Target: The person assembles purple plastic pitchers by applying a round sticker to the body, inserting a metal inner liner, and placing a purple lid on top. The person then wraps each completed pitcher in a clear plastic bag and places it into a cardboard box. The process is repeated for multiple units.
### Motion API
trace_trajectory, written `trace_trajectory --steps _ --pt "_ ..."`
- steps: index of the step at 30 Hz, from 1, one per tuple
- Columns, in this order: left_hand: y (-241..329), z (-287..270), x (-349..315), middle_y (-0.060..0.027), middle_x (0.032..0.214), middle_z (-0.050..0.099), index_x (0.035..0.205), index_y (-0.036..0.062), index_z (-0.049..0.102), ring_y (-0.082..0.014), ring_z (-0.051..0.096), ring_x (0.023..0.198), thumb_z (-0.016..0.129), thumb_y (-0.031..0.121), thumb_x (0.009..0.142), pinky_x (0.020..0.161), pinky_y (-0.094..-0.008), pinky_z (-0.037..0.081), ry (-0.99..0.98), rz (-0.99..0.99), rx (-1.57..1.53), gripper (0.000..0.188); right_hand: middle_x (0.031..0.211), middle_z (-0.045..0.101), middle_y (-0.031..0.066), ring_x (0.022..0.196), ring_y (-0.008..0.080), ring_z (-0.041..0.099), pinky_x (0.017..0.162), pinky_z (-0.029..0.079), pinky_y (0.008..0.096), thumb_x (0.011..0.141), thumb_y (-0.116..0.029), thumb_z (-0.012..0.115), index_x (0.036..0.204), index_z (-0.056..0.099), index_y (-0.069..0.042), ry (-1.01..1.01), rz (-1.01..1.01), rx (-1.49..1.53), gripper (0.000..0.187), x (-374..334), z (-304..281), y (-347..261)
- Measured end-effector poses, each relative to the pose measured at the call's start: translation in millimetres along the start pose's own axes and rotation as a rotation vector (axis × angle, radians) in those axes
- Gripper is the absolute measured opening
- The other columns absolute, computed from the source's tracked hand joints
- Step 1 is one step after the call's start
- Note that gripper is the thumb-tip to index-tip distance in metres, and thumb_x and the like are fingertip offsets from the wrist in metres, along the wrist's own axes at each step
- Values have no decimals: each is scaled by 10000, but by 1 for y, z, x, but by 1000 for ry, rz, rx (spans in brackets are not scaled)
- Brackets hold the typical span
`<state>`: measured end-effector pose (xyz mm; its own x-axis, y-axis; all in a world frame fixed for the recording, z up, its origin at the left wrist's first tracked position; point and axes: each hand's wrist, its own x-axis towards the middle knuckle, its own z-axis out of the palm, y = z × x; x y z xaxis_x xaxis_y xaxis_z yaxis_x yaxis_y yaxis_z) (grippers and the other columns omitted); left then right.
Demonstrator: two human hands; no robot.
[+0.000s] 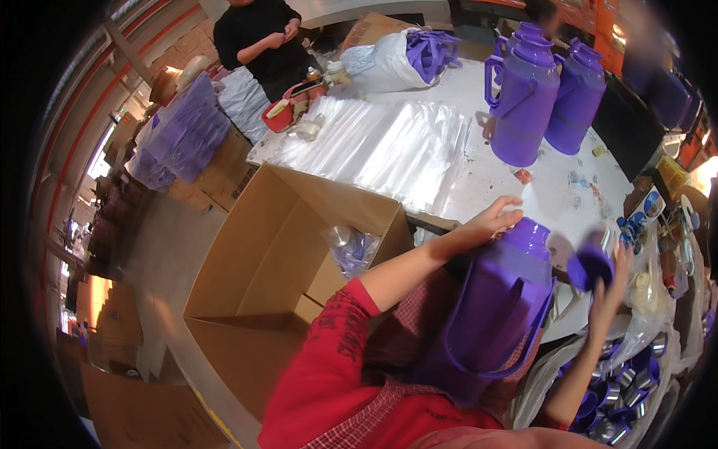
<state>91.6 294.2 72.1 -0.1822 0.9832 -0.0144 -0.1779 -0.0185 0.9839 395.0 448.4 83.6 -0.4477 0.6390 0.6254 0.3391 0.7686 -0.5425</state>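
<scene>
A large purple vacuum flask [493, 307] with a side handle and a carrying bail stands tilted close against my body. My left hand [499, 218] grips it at the neck, thumb and fingers around the upper rim. To its right, my right hand [615, 273] holds a purple cup-shaped lid [591, 268], blurred by motion and apart from the flask. Below my right forearm, an open plastic bag [535, 385] contains several purple and silver cups [624, 389].
An open cardboard box [239, 262] at my left has a plastic-wrapped item [351, 251] inside. Clear plastic sleeves [374, 146] lie on the white table [479, 183]. Several purple flasks [523, 105] stand at the far right, near a sack of purple parts [381, 63]. A person [258, 45] stands across the table.
</scene>
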Motion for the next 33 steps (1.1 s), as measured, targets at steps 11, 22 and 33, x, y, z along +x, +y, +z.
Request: trace_trajectory --steps 11,22,33 --pt "35 -19 -35 -151 1442 369 1540 77 104 -234 409 1289 611 586 869 1056 -353 333 151 156 -74 984 1362 477 135 1317 246 416 1082 347 368 855 -478 668 1370 438 -25 -426 259 1305 724 63 137 -104" --pt "31 -21 -28 -165 1484 351 1521 79 210 -249 370 1345 723 450 821 1099 -357 309 120 145 -54 944 1261 544 155 1293 319 457 1090 359 463 795 -371 765 1219 523 -43 -329 246 1601 588 47 172 -81" --pt "5 -127 53 -104 801 700 949 -6 674 -206 675 726 447 312 1019 721 -357 547 403 130 23 397 1144 597 125 1173 228 536 1035 420 381 711 -100 739 1193 579 -19 -451 -12 340 515 79 117 -116"
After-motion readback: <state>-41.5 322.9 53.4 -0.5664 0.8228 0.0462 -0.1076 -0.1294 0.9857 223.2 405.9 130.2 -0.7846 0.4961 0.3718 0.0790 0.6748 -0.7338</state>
